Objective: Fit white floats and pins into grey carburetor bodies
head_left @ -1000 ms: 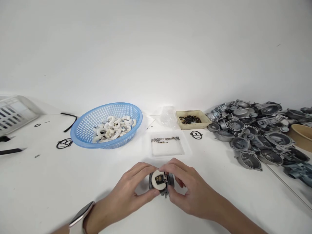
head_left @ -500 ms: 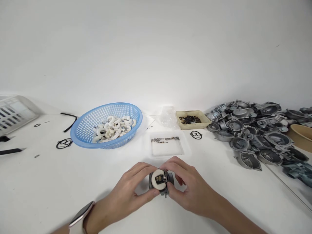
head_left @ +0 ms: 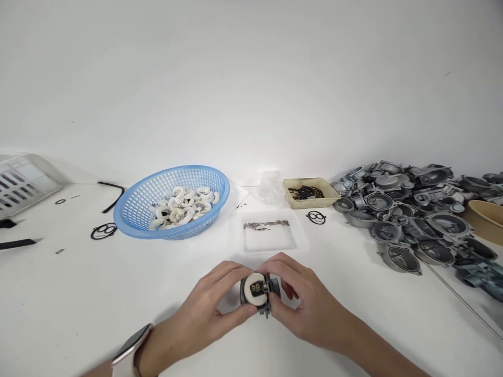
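A grey metal carburetor body (head_left: 275,286) sits at the front middle of the table, its open side facing up. A white C-shaped float (head_left: 249,289) lies in it, around two small brass jets (head_left: 256,287). My left hand (head_left: 208,301) is closed on the body's left side, thumb at the near edge and fingers at the far edge. From the right, my right hand (head_left: 304,303) grips the body with its fingertips and thumb near the float's hinge end. Whether a small pin is between its fingers I cannot make out.
Beyond my hands stands a clear tray (head_left: 271,242) of small metal pins. A blue basket (head_left: 133,222) holds several white floats. A yellowish tray (head_left: 333,197) holds black gaskets. Carburetor bodies (head_left: 401,256) are heaped at right, near a tan bowl (head_left: 487,214). A white crate (head_left: 31,180) stands far left.
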A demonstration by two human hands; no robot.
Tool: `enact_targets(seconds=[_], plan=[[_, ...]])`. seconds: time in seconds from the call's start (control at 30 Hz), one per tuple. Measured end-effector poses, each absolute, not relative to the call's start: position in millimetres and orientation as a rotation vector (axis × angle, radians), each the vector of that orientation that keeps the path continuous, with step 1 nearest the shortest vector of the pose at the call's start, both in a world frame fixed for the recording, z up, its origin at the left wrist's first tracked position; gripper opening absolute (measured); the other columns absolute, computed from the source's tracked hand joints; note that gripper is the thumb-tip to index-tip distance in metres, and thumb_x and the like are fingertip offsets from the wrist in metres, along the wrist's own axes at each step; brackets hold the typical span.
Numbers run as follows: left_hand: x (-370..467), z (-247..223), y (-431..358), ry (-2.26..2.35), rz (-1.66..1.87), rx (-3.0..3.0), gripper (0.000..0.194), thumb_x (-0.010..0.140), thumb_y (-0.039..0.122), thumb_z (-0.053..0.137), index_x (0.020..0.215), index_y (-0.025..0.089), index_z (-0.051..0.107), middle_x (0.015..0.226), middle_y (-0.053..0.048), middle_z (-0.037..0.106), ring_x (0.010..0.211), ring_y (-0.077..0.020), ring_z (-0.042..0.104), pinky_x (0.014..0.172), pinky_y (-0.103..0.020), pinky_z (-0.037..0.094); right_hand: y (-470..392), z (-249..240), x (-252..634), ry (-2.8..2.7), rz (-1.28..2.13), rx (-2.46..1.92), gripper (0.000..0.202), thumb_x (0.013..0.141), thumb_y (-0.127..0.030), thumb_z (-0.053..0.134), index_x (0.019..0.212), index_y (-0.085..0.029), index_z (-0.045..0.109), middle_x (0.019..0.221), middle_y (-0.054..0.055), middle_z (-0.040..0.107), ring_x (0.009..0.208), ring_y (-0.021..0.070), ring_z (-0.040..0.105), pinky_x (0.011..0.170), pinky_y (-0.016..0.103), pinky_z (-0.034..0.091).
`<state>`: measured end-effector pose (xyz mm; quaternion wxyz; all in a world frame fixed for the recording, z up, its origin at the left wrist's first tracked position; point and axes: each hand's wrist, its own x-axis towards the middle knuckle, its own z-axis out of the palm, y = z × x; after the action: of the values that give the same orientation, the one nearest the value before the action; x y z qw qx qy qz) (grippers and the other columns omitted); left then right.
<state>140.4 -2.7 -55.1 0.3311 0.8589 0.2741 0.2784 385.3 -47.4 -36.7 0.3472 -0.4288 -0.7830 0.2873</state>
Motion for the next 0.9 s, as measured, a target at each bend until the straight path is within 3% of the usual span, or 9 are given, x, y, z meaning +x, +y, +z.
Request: enact_targets(seconds=[0.43,0.9], plan=[[139,-56,-3,0.705,0.741,2.253,0.044,0.102,0.026,0.071,0.142,0.033,0.055,0.129,-0.006,0.067,0.117,-0.024,0.064,0.098,-0.036,0.056,-48,-30,386,-2.075,0.749,-1.096,0.044,0.087,-0.006,0.055,0.125,-0.027,0.06,0.107,0.0,0.064,0.07,0.0123,0.052,0.061,0.026,0.044],[142,-50,-4,0.758,0.75,2.288,0.035,0.1,0.028,0.072,0.133,0.028,0.061,0.12,-0.007,0.071,0.108,-0.0247,0.068,0.092,-0.035,0.058,-52,-24,388,-2.139,0.708,-1.141,0.046,0.087,-0.006,0.054,0.129,-0.025,0.061,0.105,0.003,0.065,0.072,0.0136,0.055,0.061,0.027,0.048]])
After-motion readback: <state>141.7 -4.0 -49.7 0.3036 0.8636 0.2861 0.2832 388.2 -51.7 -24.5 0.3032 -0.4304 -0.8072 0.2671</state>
